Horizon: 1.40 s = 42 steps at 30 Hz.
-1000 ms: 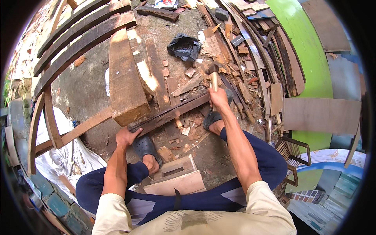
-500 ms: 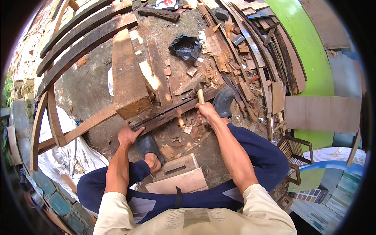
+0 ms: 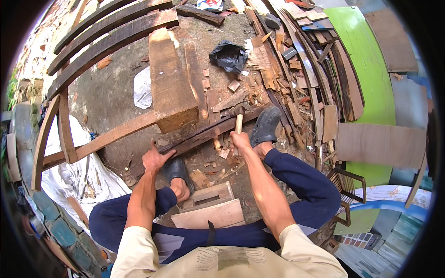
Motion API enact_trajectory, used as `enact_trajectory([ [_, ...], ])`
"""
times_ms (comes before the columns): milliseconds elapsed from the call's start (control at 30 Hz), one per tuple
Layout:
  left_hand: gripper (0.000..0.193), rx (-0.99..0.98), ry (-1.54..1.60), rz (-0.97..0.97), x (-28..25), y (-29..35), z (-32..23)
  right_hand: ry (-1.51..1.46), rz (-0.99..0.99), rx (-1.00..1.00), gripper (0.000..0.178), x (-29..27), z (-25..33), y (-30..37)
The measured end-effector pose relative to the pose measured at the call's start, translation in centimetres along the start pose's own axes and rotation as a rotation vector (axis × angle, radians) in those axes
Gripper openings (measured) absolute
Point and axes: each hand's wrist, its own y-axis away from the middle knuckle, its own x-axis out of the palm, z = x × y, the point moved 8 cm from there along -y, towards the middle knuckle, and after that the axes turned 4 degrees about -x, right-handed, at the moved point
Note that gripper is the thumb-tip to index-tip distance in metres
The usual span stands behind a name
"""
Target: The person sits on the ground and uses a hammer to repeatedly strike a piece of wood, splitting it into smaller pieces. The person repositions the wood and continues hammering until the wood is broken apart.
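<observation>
A dark wooden plank (image 3: 204, 140), grooved along its length, lies slantwise over the ground in front of me. My left hand (image 3: 155, 158) grips its near left end, thumb along the wood and one finger raised. Wrapped round the pale wooden handle of a hammer (image 3: 238, 121) is my right hand (image 3: 239, 141). The hammer's dark head is at the plank, toward its far right end; whether they touch I cannot tell. My feet in dark clogs (image 3: 267, 124) are by the plank, one near each end.
A thick wooden beam (image 3: 172, 78) stands just beyond my left hand, beside a slatted wooden frame (image 3: 111, 44). Scrap boards (image 3: 320, 69) are heaped at the right. A black plastic bag (image 3: 228, 56) lies ahead, and a small wooden box (image 3: 208, 204) sits between my legs.
The view has shifted, so most surroundings appear further right and the white bag behind the beam shows more. Both hands keep their holds; the hammer head stays close to the plank.
</observation>
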Motion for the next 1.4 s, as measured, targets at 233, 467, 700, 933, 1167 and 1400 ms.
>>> enact_trajectory([
  [233, 0.136, 0.003, -0.009, 0.009, 0.8, 0.4, 1.3, -0.203, -0.056, -0.213, 0.019, -4.7, 14.5, 6.5],
  [467, 0.136, 0.045, -0.027, -0.033, 0.3, 0.2, -0.1, -0.424, -0.314, -0.313, 0.021, -1.5, 6.8, 5.8],
  [700, 0.119, -0.026, -0.015, -0.018, -0.4, 0.8, 0.7, -0.397, 0.156, -0.002, 0.017, 0.1, 9.0, 6.0],
  [933, 0.095, 0.029, 0.264, -0.242, -0.5, 0.8, 3.3, -0.7, -0.095, -0.142, 0.026, 1.0, 10.1, 9.1],
  [1167, 0.105, -0.082, -0.104, 0.17, -2.4, 1.9, 5.3, -0.253, 0.304, 0.227, 0.013, 3.6, 1.6, 4.6],
  [1400, 0.102, -0.099, -0.066, 0.152, -3.6, 1.4, 6.7, -0.256, 0.15, 0.079, 0.011, -1.4, 1.3, 7.3],
])
